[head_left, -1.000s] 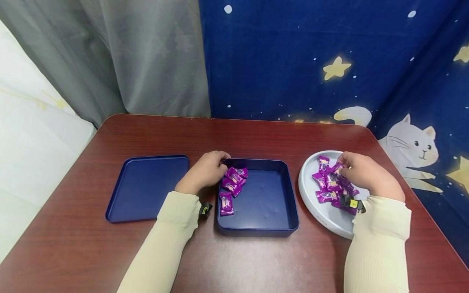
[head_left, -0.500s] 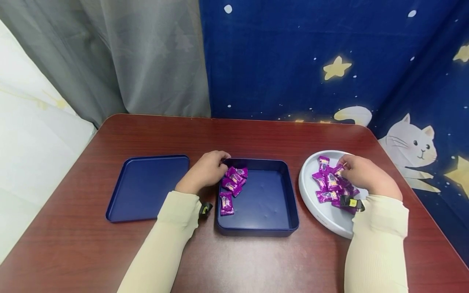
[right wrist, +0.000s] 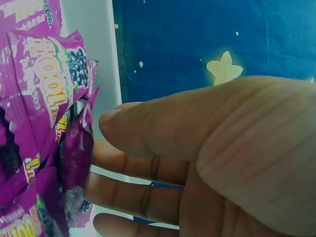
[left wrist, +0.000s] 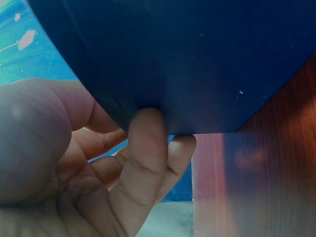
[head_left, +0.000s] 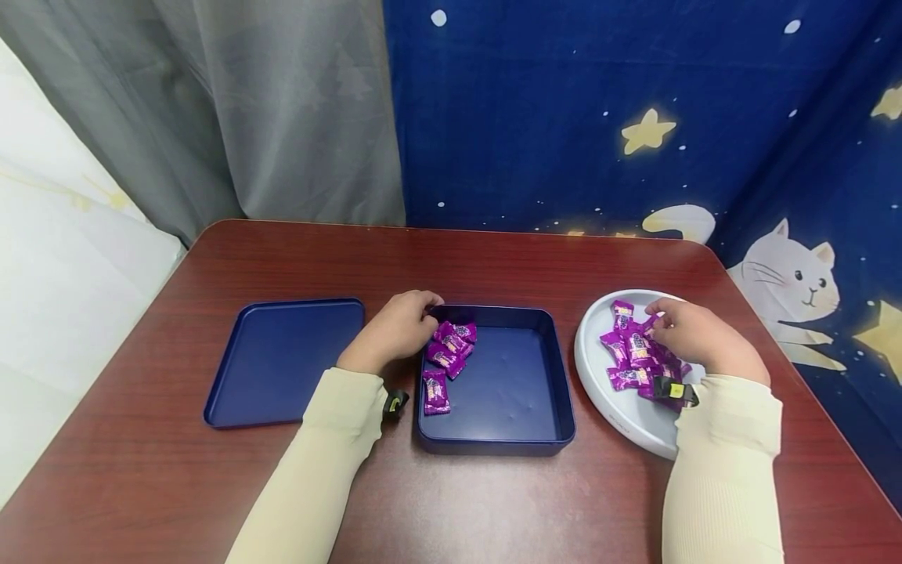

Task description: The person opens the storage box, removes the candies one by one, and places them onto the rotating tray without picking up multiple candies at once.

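Observation:
My left hand (head_left: 395,333) grips the far left corner of an open blue box (head_left: 503,384). In the left wrist view, a fingertip (left wrist: 148,118) presses on the box's outer wall (left wrist: 197,74); the thumb's tip is hidden past the rim. Several purple-wrapped candies (head_left: 444,356) lie along the box's left side. On the right, a round white plate (head_left: 599,384) bears a heap of the same candies (head_left: 637,352). My right hand (head_left: 705,337) is over the plate's far right part. In the right wrist view its thumb and fingers are apart, fingertips beside a candy (right wrist: 76,153), none plainly pinched.
A shallow blue lid or tray (head_left: 289,364) lies flat left of the box. All of these stand on a reddish-brown wooden table (head_left: 493,509). Behind it hang a grey curtain (head_left: 310,117) and a dark blue one (head_left: 528,117) with stars and a cat.
My right hand has shifted slightly at the heap, its wrist moving a little left. My left hand, the box and the candies inside it have stayed put.

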Motion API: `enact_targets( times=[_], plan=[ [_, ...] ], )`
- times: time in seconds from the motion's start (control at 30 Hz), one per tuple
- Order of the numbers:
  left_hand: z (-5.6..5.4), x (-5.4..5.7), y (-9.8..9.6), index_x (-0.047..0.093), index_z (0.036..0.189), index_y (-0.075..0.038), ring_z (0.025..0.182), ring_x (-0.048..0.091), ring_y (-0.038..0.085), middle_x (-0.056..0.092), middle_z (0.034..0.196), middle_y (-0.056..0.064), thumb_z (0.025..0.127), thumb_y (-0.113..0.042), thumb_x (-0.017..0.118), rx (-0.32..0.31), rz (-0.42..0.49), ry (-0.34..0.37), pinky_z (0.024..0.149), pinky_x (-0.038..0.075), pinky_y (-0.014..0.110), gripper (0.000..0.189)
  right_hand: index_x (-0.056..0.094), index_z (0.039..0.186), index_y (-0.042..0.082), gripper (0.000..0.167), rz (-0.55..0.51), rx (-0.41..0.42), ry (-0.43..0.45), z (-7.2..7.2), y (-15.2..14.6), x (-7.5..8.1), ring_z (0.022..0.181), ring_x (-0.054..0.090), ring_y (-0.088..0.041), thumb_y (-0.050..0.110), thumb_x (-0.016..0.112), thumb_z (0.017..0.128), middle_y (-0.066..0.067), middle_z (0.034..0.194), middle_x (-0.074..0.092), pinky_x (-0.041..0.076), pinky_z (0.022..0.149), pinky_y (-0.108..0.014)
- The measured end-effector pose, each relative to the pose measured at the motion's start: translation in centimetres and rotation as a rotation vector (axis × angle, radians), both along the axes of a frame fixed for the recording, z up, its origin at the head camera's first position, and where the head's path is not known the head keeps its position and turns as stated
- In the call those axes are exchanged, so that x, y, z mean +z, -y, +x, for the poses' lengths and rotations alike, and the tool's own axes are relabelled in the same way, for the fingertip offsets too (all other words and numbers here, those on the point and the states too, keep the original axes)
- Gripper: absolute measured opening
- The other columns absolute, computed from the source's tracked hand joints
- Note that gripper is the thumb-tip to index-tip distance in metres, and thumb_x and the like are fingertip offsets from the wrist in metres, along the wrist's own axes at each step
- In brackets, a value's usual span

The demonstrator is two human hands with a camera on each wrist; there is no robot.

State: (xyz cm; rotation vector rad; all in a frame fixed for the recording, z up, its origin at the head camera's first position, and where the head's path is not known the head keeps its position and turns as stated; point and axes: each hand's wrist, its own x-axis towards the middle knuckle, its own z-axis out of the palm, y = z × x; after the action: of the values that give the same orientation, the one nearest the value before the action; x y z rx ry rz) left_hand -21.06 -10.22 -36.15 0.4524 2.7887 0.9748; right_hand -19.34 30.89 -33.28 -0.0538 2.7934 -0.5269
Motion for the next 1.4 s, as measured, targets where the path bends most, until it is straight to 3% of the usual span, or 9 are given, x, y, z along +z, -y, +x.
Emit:
enact_targets(
  times=[0.23, 0.43, 0.6, 1.0, 1.27, 1.4],
  plan=[
    [0.0, 0.0, 0.1, 0.061, 0.130, -0.001, 0.103, 0.055, 0.027, 0.061, 0.126, 0.016, 0.096, -0.007, 0.055, 0.001, -0.002, -0.002, 0.099, 0.047, 0.044, 0.035, 0.052, 0.135, -0.003, 0.047, 0.007, -0.012, 0.003, 0.1, 0.1, 0.1, 0.093, 0.060, -0.037, 0.017, 0.062, 0.094, -0.024, 0.109, 0.063, 0.055, 0.069, -0.048],
    [0.0, 0.0, 0.0, 0.061, 0.130, -0.001, 0.105, 0.055, 0.027, 0.060, 0.127, 0.016, 0.096, -0.007, 0.056, 0.000, -0.001, 0.000, 0.101, 0.046, 0.044, 0.035, 0.050, 0.137, -0.003, 0.054, 0.004, -0.019, 0.012, 0.2, 0.2, 0.4, 0.102, 0.059, -0.044, 0.024, 0.066, 0.093, -0.030, 0.118, 0.059, 0.055, 0.073, -0.053],
    [0.0, 0.0, 0.0, 0.061, 0.130, -0.001, 0.104, 0.055, 0.028, 0.060, 0.127, 0.016, 0.096, -0.007, 0.056, 0.005, 0.001, -0.001, 0.100, 0.047, 0.044, 0.035, 0.050, 0.137, -0.003, 0.057, 0.016, 0.001, -0.024, 0.4, 0.6, 1.1, 0.107, 0.057, -0.048, 0.027, 0.068, 0.092, -0.032, 0.122, 0.058, 0.054, 0.076, -0.058],
    [0.0, -0.1, 0.0, 0.061, 0.130, -0.001, 0.105, 0.055, 0.028, 0.060, 0.128, 0.017, 0.097, -0.007, 0.056, 0.010, -0.003, 0.000, 0.102, 0.045, 0.044, 0.034, 0.051, 0.136, -0.001, 0.052, 0.037, 0.122, -0.112, 0.5, 4.4, 2.7, 0.114, 0.055, -0.050, 0.023, 0.067, 0.092, -0.032, 0.126, 0.057, 0.044, 0.093, -0.066],
    [-0.1, -0.2, 0.0, 0.061, 0.130, -0.002, 0.104, 0.055, 0.027, 0.060, 0.128, 0.016, 0.097, -0.007, 0.056, 0.018, 0.001, 0.007, 0.102, 0.046, 0.044, 0.034, 0.054, 0.133, -0.004, 0.047, 0.047, 0.233, -0.223, 1.0, 8.1, 3.5, 0.118, 0.054, -0.046, 0.012, 0.066, 0.091, -0.029, 0.127, 0.058, 0.039, 0.102, -0.062],
    [-0.1, -0.2, 0.0, 0.061, 0.130, -0.002, 0.104, 0.055, 0.028, 0.060, 0.128, 0.016, 0.097, -0.007, 0.056, 0.023, -0.001, 0.009, 0.101, 0.046, 0.044, 0.034, 0.055, 0.133, -0.004, 0.046, 0.046, 0.273, -0.236, 1.3, 9.9, 3.5, 0.120, 0.053, -0.043, 0.011, 0.066, 0.091, -0.026, 0.129, 0.058, 0.039, 0.103, -0.059]
  ],
)
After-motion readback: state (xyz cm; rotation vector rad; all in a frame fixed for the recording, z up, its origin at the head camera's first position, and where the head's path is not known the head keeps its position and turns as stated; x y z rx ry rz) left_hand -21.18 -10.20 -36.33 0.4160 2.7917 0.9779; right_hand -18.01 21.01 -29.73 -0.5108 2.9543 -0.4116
